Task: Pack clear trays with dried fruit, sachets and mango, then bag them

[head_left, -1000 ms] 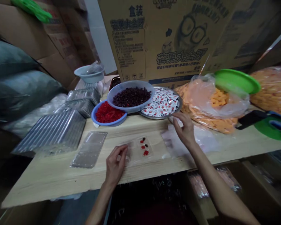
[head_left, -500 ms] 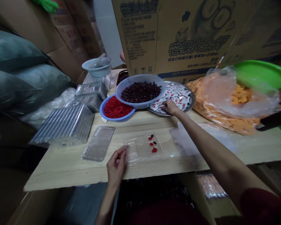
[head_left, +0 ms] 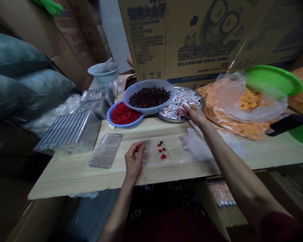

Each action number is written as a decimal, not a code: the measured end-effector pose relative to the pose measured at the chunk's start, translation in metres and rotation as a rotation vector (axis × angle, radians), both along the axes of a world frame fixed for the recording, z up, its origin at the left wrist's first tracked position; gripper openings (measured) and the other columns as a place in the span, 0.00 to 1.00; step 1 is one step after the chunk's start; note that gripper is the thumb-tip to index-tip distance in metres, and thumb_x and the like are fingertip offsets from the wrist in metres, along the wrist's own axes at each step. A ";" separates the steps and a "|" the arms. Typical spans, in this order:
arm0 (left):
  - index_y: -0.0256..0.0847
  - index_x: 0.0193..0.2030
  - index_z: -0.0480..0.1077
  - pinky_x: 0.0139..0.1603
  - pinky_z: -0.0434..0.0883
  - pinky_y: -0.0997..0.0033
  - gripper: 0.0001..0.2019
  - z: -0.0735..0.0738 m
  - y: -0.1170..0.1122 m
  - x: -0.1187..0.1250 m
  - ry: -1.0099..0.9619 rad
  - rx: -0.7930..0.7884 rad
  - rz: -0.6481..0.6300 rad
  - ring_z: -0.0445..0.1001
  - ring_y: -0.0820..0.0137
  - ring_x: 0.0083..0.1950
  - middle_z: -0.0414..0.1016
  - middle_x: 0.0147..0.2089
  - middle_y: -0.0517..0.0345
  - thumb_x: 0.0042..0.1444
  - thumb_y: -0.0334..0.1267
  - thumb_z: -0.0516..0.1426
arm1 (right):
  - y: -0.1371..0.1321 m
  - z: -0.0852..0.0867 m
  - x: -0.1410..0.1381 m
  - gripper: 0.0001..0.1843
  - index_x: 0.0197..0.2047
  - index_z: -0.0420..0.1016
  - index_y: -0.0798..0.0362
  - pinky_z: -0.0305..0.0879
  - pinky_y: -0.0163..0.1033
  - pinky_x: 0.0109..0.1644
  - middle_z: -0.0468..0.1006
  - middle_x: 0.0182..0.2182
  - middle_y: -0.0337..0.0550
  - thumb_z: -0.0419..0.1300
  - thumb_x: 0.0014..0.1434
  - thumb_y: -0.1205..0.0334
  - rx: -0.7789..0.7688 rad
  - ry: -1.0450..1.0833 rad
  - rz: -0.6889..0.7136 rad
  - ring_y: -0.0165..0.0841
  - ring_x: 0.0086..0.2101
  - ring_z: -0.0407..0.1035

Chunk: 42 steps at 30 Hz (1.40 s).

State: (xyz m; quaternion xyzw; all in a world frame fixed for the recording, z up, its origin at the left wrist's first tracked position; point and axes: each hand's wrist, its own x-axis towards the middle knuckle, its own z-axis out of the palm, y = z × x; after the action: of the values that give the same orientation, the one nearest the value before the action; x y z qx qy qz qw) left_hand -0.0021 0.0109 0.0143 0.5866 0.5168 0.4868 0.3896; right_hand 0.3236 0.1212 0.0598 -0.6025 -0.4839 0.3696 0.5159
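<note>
Plastic tray [head_left: 159, 151] lies at the table's front, its edge pinched by my left hand [head_left: 134, 160], red and dark bits [head_left: 161, 151] in its hollows; beyond that tray, my right hand [head_left: 193, 114] pinches a white sachet [head_left: 187, 106] at the metal platter [head_left: 172, 120].

left hand [head_left: 134, 159]: low, near us, palm turned inward, fingers [head_left: 140, 147] half curled
right hand [head_left: 193, 114]: reaching well forward, palm down, fingertips [head_left: 182, 113] drawn into a loose pinch
left forearm [head_left: 117, 210]: rising from bottom edge, angled slightly right
right arm [head_left: 238, 171]: stretched diagonally from lower right, elbow nearly straight
sleeve [head_left: 280, 228]: dark red, on our right upper arm
</note>
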 end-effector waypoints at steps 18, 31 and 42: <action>0.38 0.38 0.75 0.36 0.65 0.73 0.10 -0.002 0.042 -0.017 0.288 -0.018 -0.181 0.70 0.72 0.31 0.75 0.31 0.57 0.61 0.43 0.60 | -0.092 -0.037 -0.092 0.25 0.58 0.70 0.53 0.69 0.38 0.39 0.80 0.33 0.41 0.64 0.62 0.50 0.051 0.084 0.507 0.31 0.32 0.73; 0.39 0.41 0.73 0.50 0.69 0.61 0.07 -0.042 0.044 0.003 0.720 0.290 -0.202 0.72 0.61 0.47 0.75 0.44 0.48 0.65 0.35 0.53 | -0.043 -0.007 -0.001 0.15 0.41 0.81 0.55 0.71 0.42 0.42 0.81 0.34 0.47 0.60 0.63 0.52 0.256 -0.328 -0.022 0.36 0.34 0.75; 0.42 0.46 0.73 0.57 0.70 0.60 0.09 -0.025 0.018 -0.009 0.479 0.326 -0.168 0.72 0.63 0.53 0.72 0.50 0.50 0.68 0.38 0.52 | 0.055 -0.018 0.007 0.13 0.44 0.83 0.58 0.65 0.41 0.58 0.82 0.47 0.56 0.65 0.54 0.71 -0.292 -0.860 0.075 0.43 0.50 0.74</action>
State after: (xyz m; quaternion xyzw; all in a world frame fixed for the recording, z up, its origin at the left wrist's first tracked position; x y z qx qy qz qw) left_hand -0.0107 0.0285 -0.0111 0.7802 0.4587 0.3773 0.1964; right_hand 0.3311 0.1766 0.0413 -0.7497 -0.6186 0.1685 0.1638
